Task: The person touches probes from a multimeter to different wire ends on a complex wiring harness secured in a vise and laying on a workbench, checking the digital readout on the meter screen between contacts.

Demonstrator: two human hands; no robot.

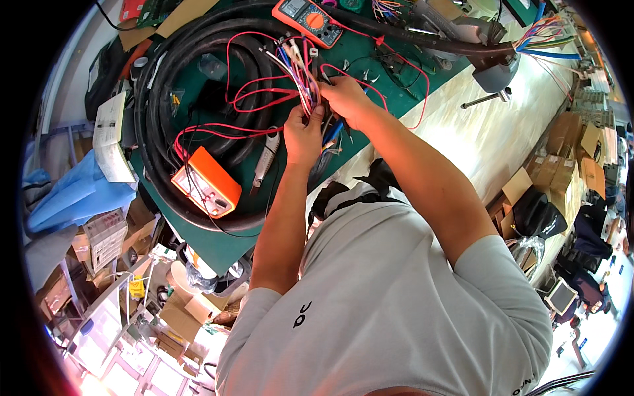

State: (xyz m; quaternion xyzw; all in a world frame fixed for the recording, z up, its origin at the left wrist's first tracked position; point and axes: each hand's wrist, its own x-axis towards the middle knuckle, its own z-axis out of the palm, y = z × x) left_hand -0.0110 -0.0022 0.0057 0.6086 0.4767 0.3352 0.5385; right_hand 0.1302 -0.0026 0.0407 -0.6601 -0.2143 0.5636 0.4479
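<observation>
Your left hand (302, 135) is closed around a bundle of coloured wires (300, 72) near the middle of the green mat (370, 59), gripping it from below. Your right hand (343, 96) pinches narrowly at the same bundle just beside the left, fingers on single strands. Judged step: sorting out one wire. The next move calls for a steady grip below while you draw one strand free. Red leads (254, 99) loop across the black cable coil (155, 112); an orange meter (206, 183) sits near the mat's left edge.

Head-worn fisheye looks steeply down, close over the green workbench (370, 56).
</observation>
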